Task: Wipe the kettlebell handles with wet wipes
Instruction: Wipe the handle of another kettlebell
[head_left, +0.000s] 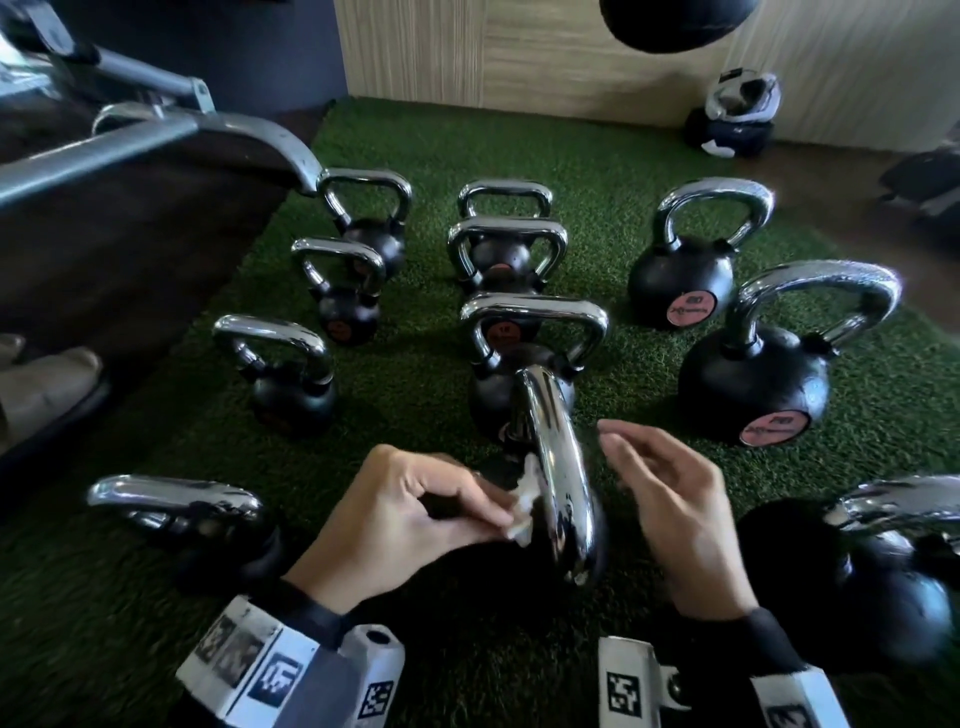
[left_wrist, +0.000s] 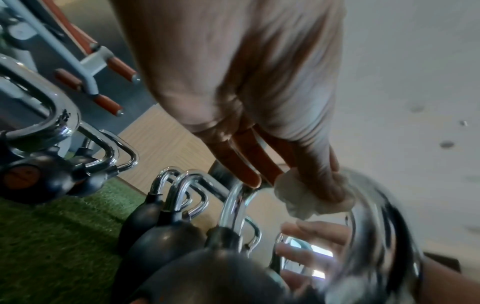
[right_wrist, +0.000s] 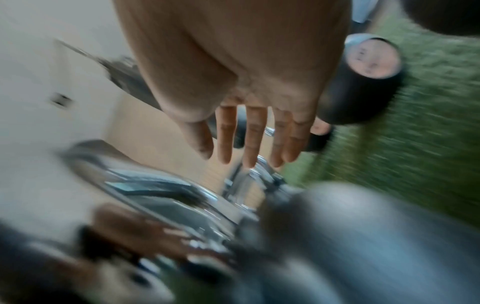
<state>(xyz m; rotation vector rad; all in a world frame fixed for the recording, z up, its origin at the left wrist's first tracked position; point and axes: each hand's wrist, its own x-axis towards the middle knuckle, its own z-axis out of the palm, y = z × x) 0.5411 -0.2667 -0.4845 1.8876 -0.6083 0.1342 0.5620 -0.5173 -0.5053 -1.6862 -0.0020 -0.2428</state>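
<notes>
A black kettlebell with a chrome handle (head_left: 558, 467) stands right in front of me on the green turf. My left hand (head_left: 415, 514) pinches a crumpled white wet wipe (head_left: 524, 504) against the handle's left side; the left wrist view shows the wipe (left_wrist: 306, 197) bunched under the fingertips. My right hand (head_left: 670, 499) hovers just right of the handle, fingers straight and relaxed, holding nothing. In the right wrist view its fingers (right_wrist: 254, 135) are spread above the blurred chrome handle (right_wrist: 166, 191).
Several more chrome-handled kettlebells stand in rows on the turf (head_left: 415, 156), including large ones at right (head_left: 753, 384) and near left (head_left: 182, 514). A grey machine frame (head_left: 156, 135) lies at the far left. Bags (head_left: 737, 114) sit by the wooden wall.
</notes>
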